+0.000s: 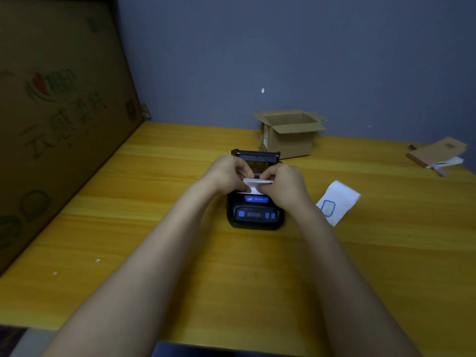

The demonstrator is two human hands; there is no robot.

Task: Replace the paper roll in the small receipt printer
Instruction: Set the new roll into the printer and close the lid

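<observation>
A small black receipt printer (255, 215) with blue buttons sits mid-table, its lid (256, 154) tipped open at the back. Over its paper bay, my left hand (228, 173) and my right hand (283, 184) both pinch a white paper roll (255, 185), one at each end. The roll's loose end hangs down to the printer's front edge. My fingers hide most of the bay. A second white paper roll (337, 200), with a blue outlined label, lies on the table to the right of the printer.
A small open cardboard box (288, 135) stands behind the printer against the grey wall. A large printed cardboard sheet (59, 119) leans along the left side. A brown notebook (438, 152) with a pen lies at the far right of the yellow wooden table (154, 202).
</observation>
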